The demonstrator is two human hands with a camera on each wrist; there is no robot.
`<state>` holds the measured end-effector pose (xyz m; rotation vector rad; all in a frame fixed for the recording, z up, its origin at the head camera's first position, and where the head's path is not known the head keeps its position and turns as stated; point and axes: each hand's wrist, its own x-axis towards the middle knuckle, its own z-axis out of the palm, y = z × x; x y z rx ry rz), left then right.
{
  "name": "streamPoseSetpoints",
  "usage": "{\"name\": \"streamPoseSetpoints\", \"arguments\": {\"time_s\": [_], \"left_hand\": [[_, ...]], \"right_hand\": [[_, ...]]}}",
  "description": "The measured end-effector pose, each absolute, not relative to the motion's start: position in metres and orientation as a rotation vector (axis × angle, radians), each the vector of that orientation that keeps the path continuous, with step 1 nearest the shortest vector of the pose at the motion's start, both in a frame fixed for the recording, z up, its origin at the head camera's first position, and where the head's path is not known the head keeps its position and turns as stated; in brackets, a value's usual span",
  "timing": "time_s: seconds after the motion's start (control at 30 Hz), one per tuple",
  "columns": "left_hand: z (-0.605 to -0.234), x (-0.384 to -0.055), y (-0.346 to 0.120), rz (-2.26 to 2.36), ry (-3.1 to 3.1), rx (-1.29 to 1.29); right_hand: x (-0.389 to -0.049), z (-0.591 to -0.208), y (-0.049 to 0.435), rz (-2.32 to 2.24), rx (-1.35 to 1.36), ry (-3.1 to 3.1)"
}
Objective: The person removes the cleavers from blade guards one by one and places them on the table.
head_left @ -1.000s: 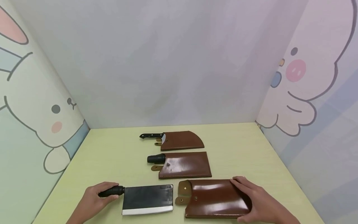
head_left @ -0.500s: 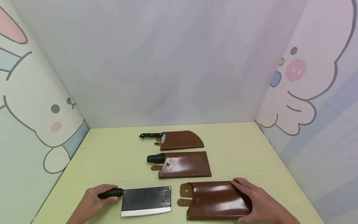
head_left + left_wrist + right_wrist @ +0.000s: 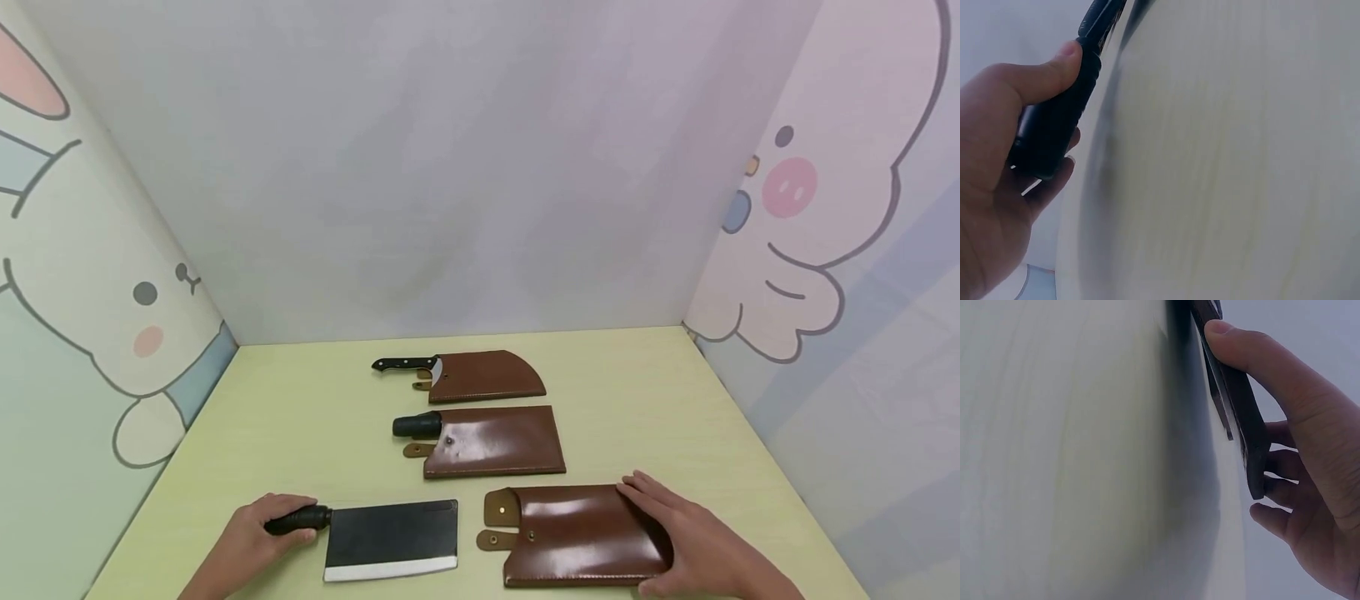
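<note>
My left hand (image 3: 258,533) grips the black handle of a cleaver (image 3: 393,535), whose dark rectangular blade has a bright edge along the near side. In the left wrist view, thumb and fingers wrap the cleaver's handle (image 3: 1054,128). Beside the blade, on its right, is a glossy brown leather knife sheath (image 3: 581,533) with two tan straps towards the cleaver. My right hand (image 3: 693,542) holds the sheath's right end between thumb and fingers. The right wrist view shows the sheath (image 3: 1246,419) edge-on, above the table surface. A small gap separates the blade tip from the straps.
Further back on the pale yellow table (image 3: 300,417) lie two sheathed knives: one with a thick black handle in a rectangular sheath (image 3: 502,442), another with a riveted black handle in a curved sheath (image 3: 487,375). Walls enclose the back and both sides.
The cleaver has shifted slightly left and nearer, while the sheath has moved slightly right. The gap between them has widened a little. Both hands keep their holds.
</note>
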<state>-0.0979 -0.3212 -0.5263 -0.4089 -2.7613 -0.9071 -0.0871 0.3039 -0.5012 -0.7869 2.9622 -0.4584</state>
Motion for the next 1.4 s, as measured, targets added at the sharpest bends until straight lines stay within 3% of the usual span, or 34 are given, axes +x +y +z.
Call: {"name": "streamPoseSetpoints", "arguments": {"time_s": [0.57,0.8,1.4], "left_hand": [[-0.523,-0.102,-0.322,-0.798,-2.916,-0.382],[-0.512,-0.108,-0.319,-0.813,-3.005,-0.256],[-0.479,-0.155,-0.240,-0.792,-2.855,-0.228]], "right_hand": [[-0.088,-0.502,0.300,-0.484,-0.623,2.799],[-0.093,-0.494,0.298,-0.456,-0.741,2.915],[-0.142,-0.482,0.266,-0.526,-0.917,3.109]]}}
